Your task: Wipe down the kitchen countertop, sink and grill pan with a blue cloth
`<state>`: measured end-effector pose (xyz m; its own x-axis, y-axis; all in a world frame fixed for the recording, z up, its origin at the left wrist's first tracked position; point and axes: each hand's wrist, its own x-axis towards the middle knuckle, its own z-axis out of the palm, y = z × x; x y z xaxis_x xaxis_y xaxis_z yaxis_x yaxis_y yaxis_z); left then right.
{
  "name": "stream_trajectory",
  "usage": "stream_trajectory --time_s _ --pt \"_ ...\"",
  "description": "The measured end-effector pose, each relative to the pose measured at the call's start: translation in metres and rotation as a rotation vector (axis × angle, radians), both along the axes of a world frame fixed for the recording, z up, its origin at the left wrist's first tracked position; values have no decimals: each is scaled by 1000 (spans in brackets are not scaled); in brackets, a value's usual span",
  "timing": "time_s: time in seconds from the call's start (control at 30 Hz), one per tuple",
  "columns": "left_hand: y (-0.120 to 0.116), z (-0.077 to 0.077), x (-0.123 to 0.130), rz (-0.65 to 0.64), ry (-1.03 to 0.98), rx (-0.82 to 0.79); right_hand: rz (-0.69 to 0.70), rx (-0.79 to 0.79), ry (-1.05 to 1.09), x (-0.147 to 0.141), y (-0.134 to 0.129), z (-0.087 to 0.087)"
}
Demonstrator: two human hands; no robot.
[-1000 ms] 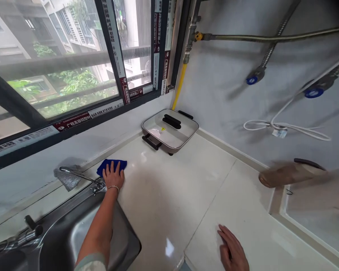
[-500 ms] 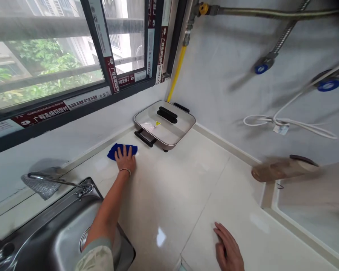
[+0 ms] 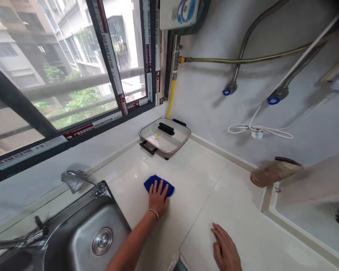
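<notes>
My left hand (image 3: 158,197) presses a blue cloth (image 3: 152,183) against the pale countertop (image 3: 186,214), fingers spread over it and holding it. The cloth's edges show around the fingertips; its middle is under the hand. My right hand (image 3: 226,247) is at the lower right, just above or resting on the counter, which I cannot tell. Its fingers are extended and lie side by side, the thumb apart, with nothing in them. Farther back, in the corner, stands a square electric pan (image 3: 165,137) with a glass lid and black handles.
To the left is a steel sink (image 3: 81,237) with a tap (image 3: 31,239); a smaller spout (image 3: 83,177) rises behind it. A brown jar (image 3: 271,173) lies by the right wall. A tied white cord (image 3: 260,130) and hoses with blue valves (image 3: 227,91) hang there. A window (image 3: 73,75) is behind.
My left hand and the blue cloth have moved away from the back wall, toward me and to the right over the counter. My view has tilted up. The right hand has barely moved.
</notes>
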<state>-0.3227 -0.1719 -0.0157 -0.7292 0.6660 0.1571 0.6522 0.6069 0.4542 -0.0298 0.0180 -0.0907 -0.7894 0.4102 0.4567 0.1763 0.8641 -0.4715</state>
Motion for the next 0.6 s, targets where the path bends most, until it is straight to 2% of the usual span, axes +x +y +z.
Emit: stream_trajectory --time_s 0.17,0.3,0.43,0.6 --pt "13 -2 98 -167 -102 63 40 3 33 -4 3 -4" --pt "19 -5 155 -309 -109 97 76 1 80 -7 4 -5" --pt "18 -8 178 -337 -90 109 69 -10 113 -10 4 -7" --pt "8 1 175 -315 -181 184 42 -2 158 -15 2 -7"
